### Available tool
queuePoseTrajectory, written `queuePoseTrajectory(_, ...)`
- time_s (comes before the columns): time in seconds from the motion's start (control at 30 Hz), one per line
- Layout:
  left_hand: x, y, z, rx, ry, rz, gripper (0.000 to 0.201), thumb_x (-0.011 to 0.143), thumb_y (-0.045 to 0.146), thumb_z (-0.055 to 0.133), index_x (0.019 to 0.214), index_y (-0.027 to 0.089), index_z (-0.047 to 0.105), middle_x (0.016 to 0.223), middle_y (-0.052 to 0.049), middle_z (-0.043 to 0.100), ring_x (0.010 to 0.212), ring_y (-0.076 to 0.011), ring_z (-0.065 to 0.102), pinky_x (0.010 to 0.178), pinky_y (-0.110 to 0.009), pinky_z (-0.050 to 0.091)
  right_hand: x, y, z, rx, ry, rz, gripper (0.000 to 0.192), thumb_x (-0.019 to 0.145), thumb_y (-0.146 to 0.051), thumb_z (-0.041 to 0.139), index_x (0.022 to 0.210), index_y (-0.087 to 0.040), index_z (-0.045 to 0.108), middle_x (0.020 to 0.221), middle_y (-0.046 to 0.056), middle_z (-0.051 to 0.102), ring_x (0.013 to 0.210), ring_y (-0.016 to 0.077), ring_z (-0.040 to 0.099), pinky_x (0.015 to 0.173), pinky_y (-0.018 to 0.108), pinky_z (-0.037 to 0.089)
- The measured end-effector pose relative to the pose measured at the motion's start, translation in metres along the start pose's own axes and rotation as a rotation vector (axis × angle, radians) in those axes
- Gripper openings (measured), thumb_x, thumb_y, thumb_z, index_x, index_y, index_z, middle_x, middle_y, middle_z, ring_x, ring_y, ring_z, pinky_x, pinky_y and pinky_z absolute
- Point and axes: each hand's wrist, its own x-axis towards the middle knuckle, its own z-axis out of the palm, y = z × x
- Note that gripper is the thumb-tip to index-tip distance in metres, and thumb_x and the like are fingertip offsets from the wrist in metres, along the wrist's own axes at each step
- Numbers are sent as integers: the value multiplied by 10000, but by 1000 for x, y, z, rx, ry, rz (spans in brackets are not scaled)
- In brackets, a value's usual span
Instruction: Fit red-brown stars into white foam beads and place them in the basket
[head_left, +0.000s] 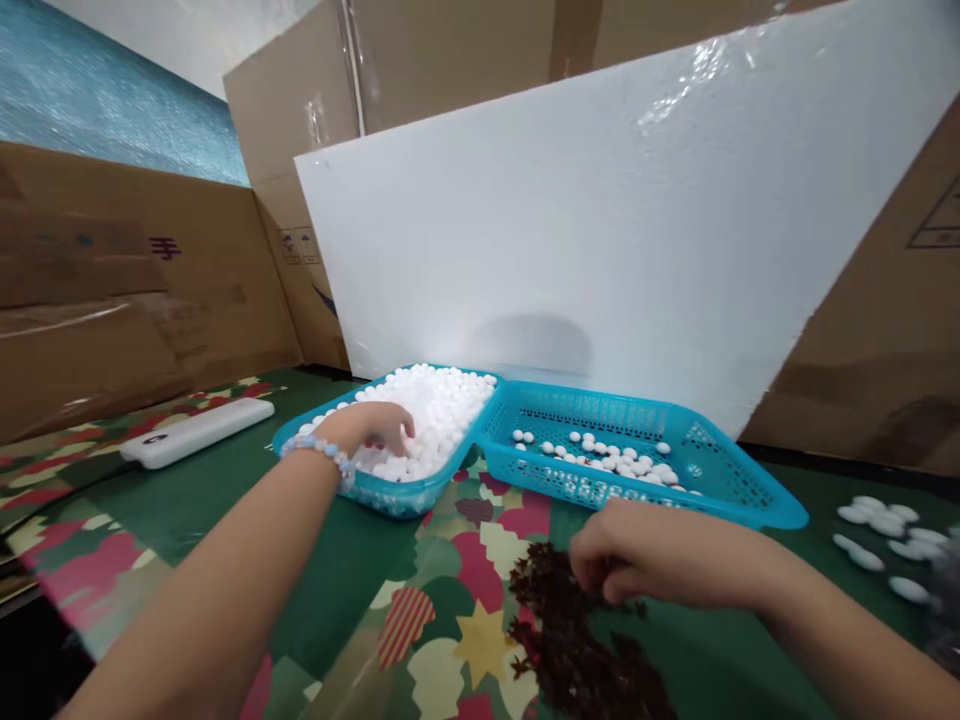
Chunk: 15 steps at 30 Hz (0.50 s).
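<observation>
My left hand (382, 425), with a beaded bracelet (321, 447) at the wrist, reaches into a blue basket (397, 497) heaped with small white balls (442, 400). Its fingers curl down among the balls, and whatever they pinch is hidden. My right hand (611, 555) is at the upper edge of a pile of dark reddish-brown, star-like bits (570, 640) on the table. Those fingers are bent closed with the tips turned down, and I cannot see what is between them. A second blue basket (720, 480), behind the right hand, has scattered white pieces (630, 462) on its bottom.
A white power strip (199, 432) with a black cable lies at left. White oval pieces (885, 520) lie loose at far right. A white board (555, 240) leans behind the baskets, with cardboard boxes (127, 290) around. A patterned green cloth (345, 590) covers the table.
</observation>
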Motion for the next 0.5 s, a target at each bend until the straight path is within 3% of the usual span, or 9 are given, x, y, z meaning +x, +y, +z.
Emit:
queuePoseTrajectory(0.2, 1, -4, 9, 125, 113, -2, 178, 730, 246, 408, 817, 110, 483, 837, -43, 501, 760, -157, 478, 672, -345, 389, 0, 2, -2, -24, 18, -54, 128, 614, -35, 507, 608, -136, 587, 602, 4, 512, 570, 93, 469, 477, 172, 324)
queuePoseTrajectory(0.33, 1, 5, 8, 169, 91, 8, 181, 727, 247, 413, 813, 102, 481, 816, -41, 505, 738, -151, 485, 651, -336, 396, -1, 2, -6, -59, 93, -52, 97, 633, -61, 507, 634, -119, 585, 729, 58, 507, 634, 125, 461, 500, 207, 331)
queuePoseTrajectory(0.5, 0, 15, 15, 213, 42, 67, 172, 719, 249, 426, 755, 97, 497, 741, -25, 517, 696, -142, 492, 633, -322, 397, -1, 4, -8, -20, 98, -112, 88, 653, -68, 502, 651, -120, 573, 642, 19, 535, 622, 92, 475, 532, 180, 341)
